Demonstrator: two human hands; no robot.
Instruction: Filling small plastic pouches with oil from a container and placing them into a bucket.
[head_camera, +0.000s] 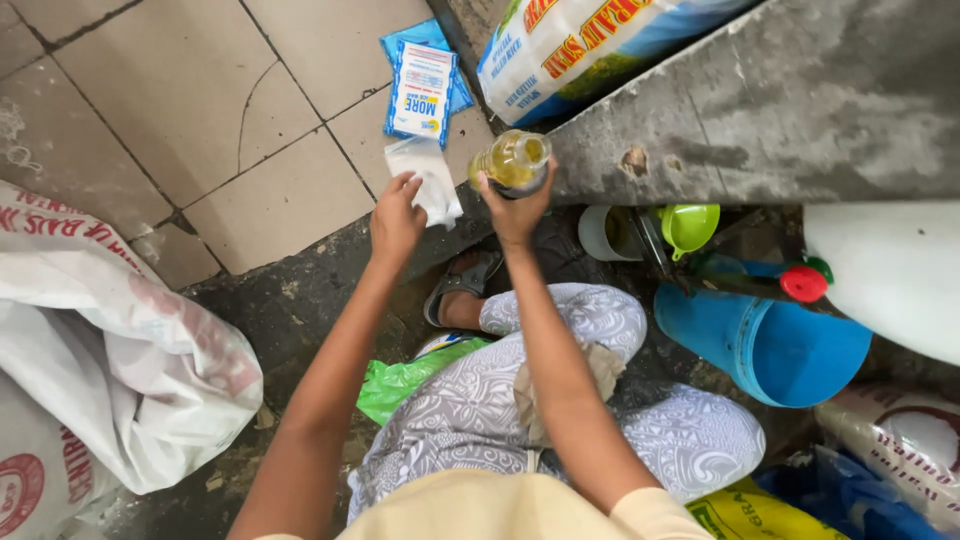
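I look down at my legs in patterned grey trousers and a sandalled foot on a dark floor. My right hand grips a clear plastic bottle of yellow liquid, held tilted out in front of me. My left hand pinches a small white piece of cloth or paper right beside the bottle. Just beyond both hands a blue and white printed packet lies flat on the tiled floor.
White woven sacks lie at left. A printed sack leans behind a grey concrete ledge. At right stand a blue bucket, a green funnel, a white container with a red cap, and a green bag.
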